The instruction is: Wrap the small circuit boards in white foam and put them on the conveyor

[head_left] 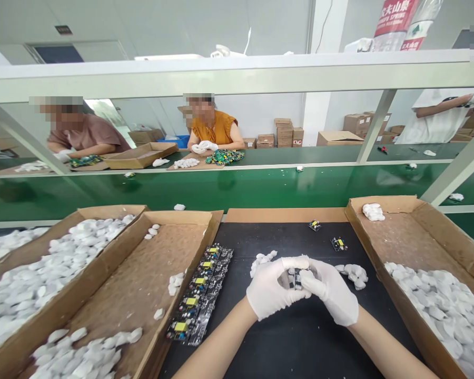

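Observation:
My left hand (272,287) and my right hand (332,289), both in white gloves, meet over the black work mat (292,342). Between their curled fingers is a small circuit board (297,279), mostly hidden by the gloves. White bits show beside it, too covered to make out. Just behind my left hand lies a small heap of white rounded pieces (263,259); another white heap (354,275) sits right of my right hand. Two loose circuit boards with yellow parts, a nearer board (339,243) and a farther board (314,225), lie on the mat beyond.
A panel of joined circuit boards (199,295) lies along the mat's left side. Cardboard trays with white pieces stand left (142,263) and right (430,231). Beyond runs a green conveyor belt (245,184) under a white frame (237,73). Co-workers sit across it.

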Motion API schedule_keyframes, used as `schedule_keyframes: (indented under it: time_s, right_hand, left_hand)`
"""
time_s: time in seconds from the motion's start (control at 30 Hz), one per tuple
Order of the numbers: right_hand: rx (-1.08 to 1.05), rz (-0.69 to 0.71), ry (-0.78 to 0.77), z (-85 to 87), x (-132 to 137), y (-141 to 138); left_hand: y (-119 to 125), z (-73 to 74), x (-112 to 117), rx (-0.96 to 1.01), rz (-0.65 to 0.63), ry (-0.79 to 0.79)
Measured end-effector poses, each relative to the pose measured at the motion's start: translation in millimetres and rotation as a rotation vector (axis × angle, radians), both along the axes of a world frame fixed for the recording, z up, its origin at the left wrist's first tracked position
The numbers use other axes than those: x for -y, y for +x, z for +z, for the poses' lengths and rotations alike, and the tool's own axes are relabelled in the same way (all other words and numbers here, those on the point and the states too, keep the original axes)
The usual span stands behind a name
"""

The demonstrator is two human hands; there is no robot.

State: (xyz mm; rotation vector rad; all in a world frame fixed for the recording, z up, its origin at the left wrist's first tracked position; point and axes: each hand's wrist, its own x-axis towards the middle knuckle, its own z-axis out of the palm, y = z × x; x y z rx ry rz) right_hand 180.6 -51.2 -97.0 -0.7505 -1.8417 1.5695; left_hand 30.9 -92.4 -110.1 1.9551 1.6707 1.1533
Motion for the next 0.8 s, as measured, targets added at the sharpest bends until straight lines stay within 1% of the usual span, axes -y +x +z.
schedule_keyframes:
  time_s: [0.1, 0.17, 0.23, 0.3, 0.4, 0.47, 0.53, 0.67, 0.8]
  right_hand:
    - [-0.077, 0.035, -0.075, -2.2, 0, -1]
    - [-0.086, 0.008, -0.102, -3.6, 1, -2]
    - [-0.061, -0.050, -0.114, -3.8, 2, -3]
    - [-0.032, -0.081, -0.113, -2.7, 3, -4]
    - [-0.046, -0.024, -0.095, -0.2, 4, -4]
    - [-0.093, 0.036, -0.094, 0.2, 4, -3]
    - [-0.123, 0.062, -0.109, -1.3, 3, -2]
    - [-0.098, 0.049, -0.161, -5.8, 1, -2]
    - [-0.024, 0.013, -0.121, -6.0, 2, -3]
  left_hand:
    - [1, -1.1, 3, 0.068, -0.042, -0.027]
    - [2, -2.7, 4, 0.122, -0.113, -0.024]
    - [3, -4.2, 5, 0.148, -0.159, -0.039]
    - [3, -4.3, 4, 0.139, -0.134, -0.064]
    - [0, -2.3, 2, 0.112, -0.074, -0.060]
    - [-3, -1.1, 1, 0.110, -0.104, -0.047]
    - [-7, -1.5, 1, 0.092, -0.152, -0.049]
    - [-12, -6.4, 0, 0.025, -0.213, -0.071]
    - [-12, -9.2, -1, 0.029, -0.222, -0.056]
